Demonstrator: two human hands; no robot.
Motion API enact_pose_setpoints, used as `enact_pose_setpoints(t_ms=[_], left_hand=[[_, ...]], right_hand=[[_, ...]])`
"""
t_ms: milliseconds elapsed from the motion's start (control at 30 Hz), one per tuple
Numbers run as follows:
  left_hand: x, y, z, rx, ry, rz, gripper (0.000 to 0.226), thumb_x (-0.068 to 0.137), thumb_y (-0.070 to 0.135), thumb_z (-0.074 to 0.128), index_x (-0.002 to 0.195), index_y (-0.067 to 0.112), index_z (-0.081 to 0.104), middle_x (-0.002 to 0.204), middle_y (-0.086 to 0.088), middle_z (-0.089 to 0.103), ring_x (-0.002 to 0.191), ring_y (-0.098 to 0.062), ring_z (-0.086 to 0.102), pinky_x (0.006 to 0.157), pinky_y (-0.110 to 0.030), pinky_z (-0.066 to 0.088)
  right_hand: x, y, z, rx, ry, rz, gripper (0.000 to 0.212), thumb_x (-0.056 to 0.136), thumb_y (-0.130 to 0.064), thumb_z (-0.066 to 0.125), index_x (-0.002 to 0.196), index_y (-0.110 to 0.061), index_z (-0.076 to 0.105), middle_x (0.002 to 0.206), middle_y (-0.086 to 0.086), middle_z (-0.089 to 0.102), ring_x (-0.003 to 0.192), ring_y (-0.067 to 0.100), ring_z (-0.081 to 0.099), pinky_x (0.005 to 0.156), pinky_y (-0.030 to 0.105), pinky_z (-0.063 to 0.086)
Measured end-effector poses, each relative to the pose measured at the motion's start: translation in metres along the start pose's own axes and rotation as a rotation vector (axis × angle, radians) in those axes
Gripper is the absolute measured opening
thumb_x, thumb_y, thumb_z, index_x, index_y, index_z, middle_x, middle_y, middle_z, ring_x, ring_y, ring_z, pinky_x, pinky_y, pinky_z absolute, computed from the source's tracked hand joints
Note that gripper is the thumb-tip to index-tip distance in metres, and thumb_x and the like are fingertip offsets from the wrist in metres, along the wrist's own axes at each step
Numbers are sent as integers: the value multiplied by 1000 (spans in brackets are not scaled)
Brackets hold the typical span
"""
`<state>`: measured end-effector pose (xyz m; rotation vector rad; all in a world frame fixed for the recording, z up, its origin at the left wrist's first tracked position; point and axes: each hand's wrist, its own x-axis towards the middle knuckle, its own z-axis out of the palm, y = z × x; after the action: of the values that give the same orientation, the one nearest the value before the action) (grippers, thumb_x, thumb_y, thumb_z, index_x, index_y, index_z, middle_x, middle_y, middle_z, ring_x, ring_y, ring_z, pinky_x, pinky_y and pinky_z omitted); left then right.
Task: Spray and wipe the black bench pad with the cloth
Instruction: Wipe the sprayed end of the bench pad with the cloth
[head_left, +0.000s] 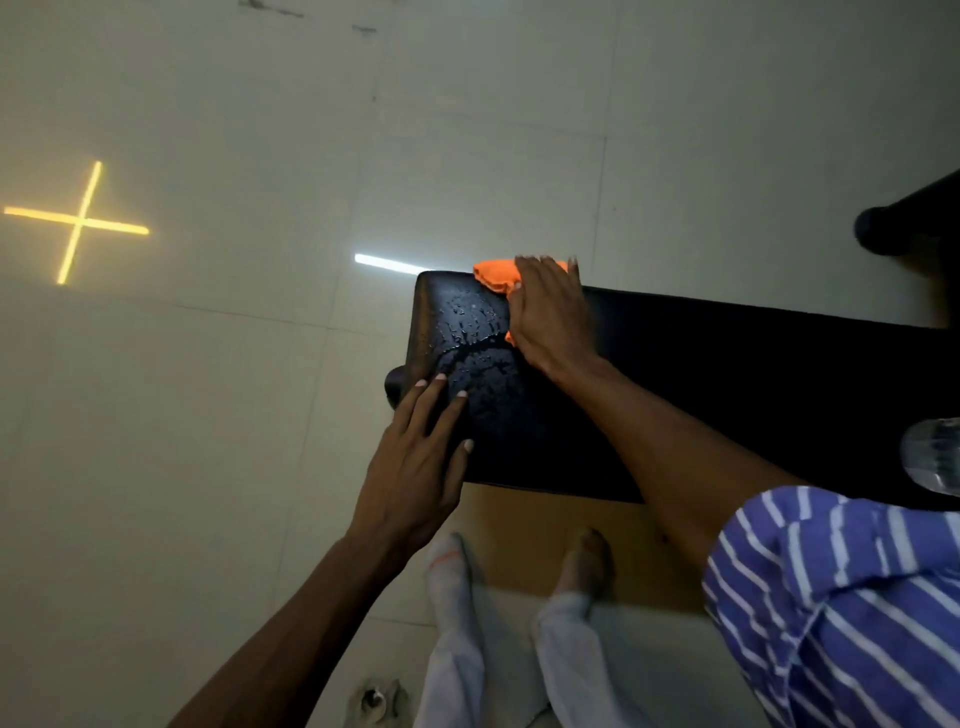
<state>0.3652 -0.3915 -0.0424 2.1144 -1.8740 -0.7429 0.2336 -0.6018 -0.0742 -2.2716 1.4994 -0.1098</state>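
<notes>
The black bench pad (701, 384) runs from the centre to the right edge, its left end beaded with spray droplets. An orange cloth (493, 275) lies at the pad's far left corner. My right hand (550, 317) presses flat on the cloth with straight fingers, covering most of it. At the pad's near left edge my left hand (415, 462) rests with its fingers spread and straight on the wet surface, holding nothing.
A clear plastic bottle (932, 457) shows at the right edge over the pad. A dark bench foot (883, 228) stands on the tiled floor at the far right. A brown mat (545, 540) lies under my feet beside the bench.
</notes>
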Motion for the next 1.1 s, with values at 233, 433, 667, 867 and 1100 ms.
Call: enact_pose_setpoints(t_ms=[233, 433, 667, 867, 1100], left_hand=[[-15, -1, 10, -24, 12, -48, 56, 107, 31, 52, 159, 13, 40, 172, -10, 25, 160, -30, 21, 127, -36, 24], [-23, 7, 25, 56, -36, -39, 74, 108, 42, 43, 166, 11, 11, 175, -14, -4, 163, -33, -6, 132, -50, 16], [-30, -2, 14, -109, 90, -115, 60, 107, 29, 53, 159, 4, 37, 170, -17, 27, 159, -33, 26, 128, -45, 31], [-36, -18, -10, -139, 105, -229, 58, 107, 31, 52, 160, 13, 36, 169, -9, 31, 157, -26, 29, 126, -43, 34], [-2, -17, -27, -190, 268, -305, 58, 108, 31, 47, 160, 8, 33, 167, -12, 32, 156, -25, 28, 128, -43, 30]], right_hand=[[-11, -21, 10, -86, -151, -460, 56, 111, -23, 38, 163, -9, 27, 173, 13, 20, 163, 30, 15, 134, 49, 4], [-10, 12, -16, -184, -200, -339, 58, 111, -24, 36, 166, -13, 20, 175, 11, 13, 163, 28, 11, 132, 51, 5], [-17, -57, 20, -153, -207, -524, 57, 109, -26, 39, 163, -12, 28, 174, 11, 18, 163, 30, 10, 133, 51, -1], [-19, -11, -4, -186, -240, -577, 57, 112, -31, 35, 165, -16, 22, 176, 7, 13, 164, 26, 8, 133, 50, 2], [-27, -45, 0, 141, -240, -364, 59, 112, -29, 37, 165, -12, 19, 176, 7, 12, 164, 25, 3, 133, 50, -3]])
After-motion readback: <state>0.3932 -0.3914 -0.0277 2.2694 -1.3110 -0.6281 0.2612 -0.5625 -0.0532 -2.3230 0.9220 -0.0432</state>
